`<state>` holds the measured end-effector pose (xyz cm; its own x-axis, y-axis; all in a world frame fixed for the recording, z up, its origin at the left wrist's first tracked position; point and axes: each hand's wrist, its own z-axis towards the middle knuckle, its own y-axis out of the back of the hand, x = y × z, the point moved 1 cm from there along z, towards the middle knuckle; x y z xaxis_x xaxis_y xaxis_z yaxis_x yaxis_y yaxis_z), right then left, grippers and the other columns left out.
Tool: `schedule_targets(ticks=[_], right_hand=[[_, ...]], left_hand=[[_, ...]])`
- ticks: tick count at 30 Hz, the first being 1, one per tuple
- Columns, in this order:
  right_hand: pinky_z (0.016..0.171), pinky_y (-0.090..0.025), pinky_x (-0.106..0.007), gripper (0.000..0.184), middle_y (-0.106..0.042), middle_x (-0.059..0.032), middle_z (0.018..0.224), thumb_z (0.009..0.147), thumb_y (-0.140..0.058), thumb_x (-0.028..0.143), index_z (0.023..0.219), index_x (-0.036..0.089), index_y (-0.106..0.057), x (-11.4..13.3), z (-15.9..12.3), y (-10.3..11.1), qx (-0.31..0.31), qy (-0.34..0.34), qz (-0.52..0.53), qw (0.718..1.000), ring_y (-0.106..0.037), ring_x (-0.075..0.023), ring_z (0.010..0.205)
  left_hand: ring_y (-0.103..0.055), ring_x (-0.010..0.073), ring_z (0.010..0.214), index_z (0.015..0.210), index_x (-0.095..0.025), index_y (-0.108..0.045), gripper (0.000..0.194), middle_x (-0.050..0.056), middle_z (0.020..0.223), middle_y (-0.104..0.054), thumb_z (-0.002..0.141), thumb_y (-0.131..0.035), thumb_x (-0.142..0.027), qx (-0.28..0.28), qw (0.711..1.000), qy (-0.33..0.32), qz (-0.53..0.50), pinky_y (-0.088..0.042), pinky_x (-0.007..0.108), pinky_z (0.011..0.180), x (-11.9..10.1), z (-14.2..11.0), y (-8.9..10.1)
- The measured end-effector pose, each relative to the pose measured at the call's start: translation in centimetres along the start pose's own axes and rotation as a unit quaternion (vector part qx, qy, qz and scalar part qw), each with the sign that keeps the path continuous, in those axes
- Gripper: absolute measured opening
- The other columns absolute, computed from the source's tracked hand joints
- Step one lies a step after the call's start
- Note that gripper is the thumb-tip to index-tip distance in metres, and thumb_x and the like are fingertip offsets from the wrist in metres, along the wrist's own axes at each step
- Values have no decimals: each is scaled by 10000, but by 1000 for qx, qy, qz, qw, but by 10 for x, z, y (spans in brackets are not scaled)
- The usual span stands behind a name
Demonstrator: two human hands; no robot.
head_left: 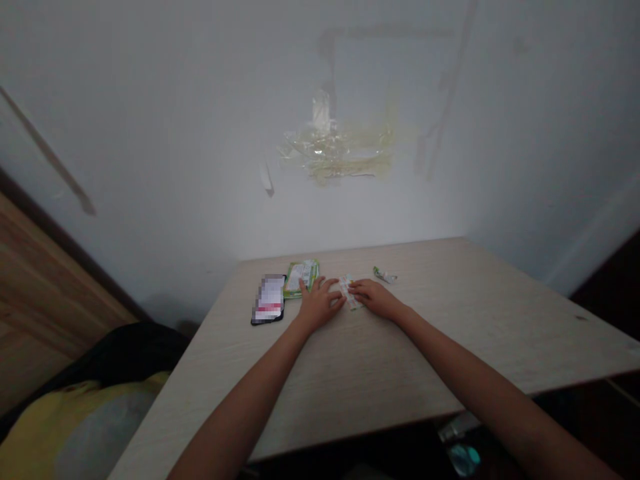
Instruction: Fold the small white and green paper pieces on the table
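Observation:
A small printed sheet (345, 285) with a pale, colourful pattern lies flat on the table between my two hands. My left hand (323, 307) rests at its left side, fingers spread and a little bent, with the thumb reaching over the near right edge of a green-and-white packet (300, 273). From the right, my right hand (379, 300) has its fingers together on the sheet, gripping its right part; the thumb's hold is hard to make out. Just beyond that hand sits a small crumpled green-and-white wrapper (385, 275).
A phone (270, 300) with a lit, blurred screen lies left of the packet. The pale wooden table (310, 393) meets a wall (200, 167) marked with old tape (345, 153). Yellow and grey cloth (75, 427) lies at lower left, and a bottle (463, 457) is below the table's front edge.

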<state>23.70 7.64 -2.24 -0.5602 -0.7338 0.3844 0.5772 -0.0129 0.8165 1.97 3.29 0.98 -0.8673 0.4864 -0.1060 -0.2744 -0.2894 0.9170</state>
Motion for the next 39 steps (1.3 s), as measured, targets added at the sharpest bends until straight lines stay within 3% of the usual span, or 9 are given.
schedule_targets(ticks=[16,25,34,39], right_hand=[[1038,-446,-447,315,-657,-114,1254,905,-565,209,1197,198,-682,3,0,2,0,7,-20,1000,-580,-251,1178],[1002,-472,-421,274,-676,-112,1197,900,-588,255,1136,199,-716,16,-3,6,-13,7,-28,999,-598,-245,1129],[1003,-461,-420,264,-676,-116,1200,879,-614,227,1116,209,-727,16,-4,8,-5,23,-24,999,-605,-240,1118],[1002,-458,-419,256,-683,-114,1185,868,-636,228,1105,215,-732,18,-4,10,1,31,-17,999,-606,-244,1116]], left_hand=[[-382,363,1353,1047,-376,-705,344,-4,1444,-515,959,-396,-497,-36,997,27,57,17,826,1026,6,12,-7],[-380,340,1365,1083,-403,-698,337,-13,1443,-519,958,-398,-494,-39,998,7,48,67,802,1044,4,4,-5],[-311,373,1400,1118,-468,-686,360,-30,1511,-436,948,-378,-543,-24,996,60,54,106,790,1035,8,9,1],[-301,372,1405,1189,-475,-643,350,-15,1515,-434,950,-390,-515,-30,996,59,65,104,788,1031,10,12,-2]])
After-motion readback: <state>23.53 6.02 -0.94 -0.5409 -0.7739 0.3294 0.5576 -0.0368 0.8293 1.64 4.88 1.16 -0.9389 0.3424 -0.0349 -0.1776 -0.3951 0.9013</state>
